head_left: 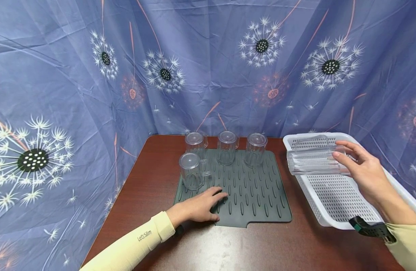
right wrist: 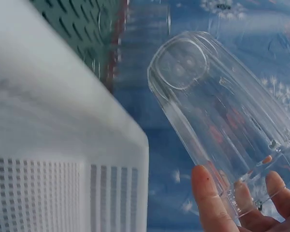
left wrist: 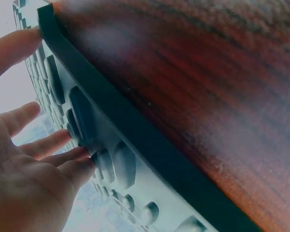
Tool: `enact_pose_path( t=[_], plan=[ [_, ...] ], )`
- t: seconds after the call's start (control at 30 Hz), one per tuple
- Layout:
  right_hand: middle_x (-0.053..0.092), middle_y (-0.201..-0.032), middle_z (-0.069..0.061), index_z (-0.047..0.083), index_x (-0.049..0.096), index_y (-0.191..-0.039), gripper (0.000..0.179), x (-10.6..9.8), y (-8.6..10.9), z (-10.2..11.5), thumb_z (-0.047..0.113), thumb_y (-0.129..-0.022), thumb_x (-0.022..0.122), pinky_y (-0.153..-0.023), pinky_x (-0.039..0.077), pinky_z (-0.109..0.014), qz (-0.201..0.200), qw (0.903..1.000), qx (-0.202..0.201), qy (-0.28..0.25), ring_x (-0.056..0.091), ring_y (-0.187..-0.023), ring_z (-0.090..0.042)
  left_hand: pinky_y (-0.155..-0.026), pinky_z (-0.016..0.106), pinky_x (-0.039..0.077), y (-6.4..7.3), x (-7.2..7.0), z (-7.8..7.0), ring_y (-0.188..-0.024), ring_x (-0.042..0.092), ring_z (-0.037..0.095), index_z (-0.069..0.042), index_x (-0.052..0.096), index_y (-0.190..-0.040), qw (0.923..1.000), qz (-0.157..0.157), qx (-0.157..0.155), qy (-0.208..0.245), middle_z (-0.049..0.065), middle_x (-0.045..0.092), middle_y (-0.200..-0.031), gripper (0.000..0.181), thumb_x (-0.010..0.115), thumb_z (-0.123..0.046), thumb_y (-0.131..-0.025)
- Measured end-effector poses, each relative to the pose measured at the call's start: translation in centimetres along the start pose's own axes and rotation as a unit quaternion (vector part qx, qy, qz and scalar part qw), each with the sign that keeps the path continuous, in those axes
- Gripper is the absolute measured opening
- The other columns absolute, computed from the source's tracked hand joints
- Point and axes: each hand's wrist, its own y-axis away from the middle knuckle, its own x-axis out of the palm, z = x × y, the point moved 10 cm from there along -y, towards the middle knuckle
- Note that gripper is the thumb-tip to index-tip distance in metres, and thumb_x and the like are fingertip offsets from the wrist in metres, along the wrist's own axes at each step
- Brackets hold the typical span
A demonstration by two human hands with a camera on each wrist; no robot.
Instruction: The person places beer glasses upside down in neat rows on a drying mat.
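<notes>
A clear mug lies sideways in my right hand, over the far part of the white basket. Thumb and fingers grip it near the rim, and its base points left. In the right wrist view the mug is held by the fingertips at its lower end. My left hand rests on the near left part of the dark green drying mat, fingers spread and holding nothing. Just beyond it stands an upside-down clear mug with its handle to the right.
Three more clear mugs stand upside down along the mat's far edge: a left one, a middle one and a right one. The white perforated basket stands right of the mat. A blue dandelion cloth hangs behind the brown table.
</notes>
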Motion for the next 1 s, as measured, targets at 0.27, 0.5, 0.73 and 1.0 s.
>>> enact_pose_path(
  t=[0.27, 0.5, 0.73, 1.0],
  plan=[
    [0.056, -0.117, 0.006, 0.014, 0.055, -0.141, 0.04, 3.3, 0.5, -0.4, 0.004, -0.103, 0.055, -0.072, 0.053, -0.02, 0.059, 0.986, 0.008, -0.156, 0.056, -0.109, 0.0, -0.115, 0.045, 0.038, 0.0, -0.3, 0.2, -0.15, 0.03, 0.025, -0.026, 0.032, -0.158, 0.9995, 0.005, -0.015, 0.028, 0.009, 0.026, -0.165, 0.078, 0.072, -0.039, -0.093],
    [0.055, -0.118, 0.0, 0.011, 0.055, -0.139, 0.036, 6.0, 0.9, -0.6, 0.003, -0.104, 0.052, -0.074, 0.058, -0.026, 0.086, 0.9729, 0.015, -0.214, 0.065, -0.098, -0.008, -0.115, 0.045, 0.038, 0.0, -0.4, 0.4, -0.15, 0.031, 0.025, -0.027, 0.032, -0.158, 0.9987, 0.006, -0.022, 0.045, 0.009, 0.025, -0.165, 0.077, 0.072, -0.039, -0.093],
    [0.054, -0.121, -0.002, 0.013, 0.054, -0.139, 0.036, 8.4, 1.5, -0.4, 0.006, -0.104, 0.052, -0.075, 0.059, -0.027, 0.097, 0.9682, 0.027, -0.229, 0.065, -0.098, -0.009, -0.112, 0.046, 0.04, -0.2, -1.2, 0.5, -0.148, 0.034, 0.026, -0.026, 0.034, -0.158, 0.9959, 0.006, -0.026, 0.087, 0.009, 0.027, -0.163, 0.076, 0.071, -0.041, -0.094],
    [0.052, -0.117, -0.001, 0.01, 0.049, -0.143, 0.04, 11.2, 2.3, -0.7, 0.01, -0.103, 0.056, -0.072, 0.057, -0.023, 0.096, 0.9714, 0.042, -0.213, 0.063, -0.094, -0.007, -0.113, 0.046, 0.039, -0.3, -1.8, 0.7, -0.146, 0.037, 0.023, -0.024, 0.036, -0.157, 0.991, -0.007, -0.029, 0.13, 0.006, 0.033, -0.16, 0.072, 0.07, -0.037, -0.095]
  ],
)
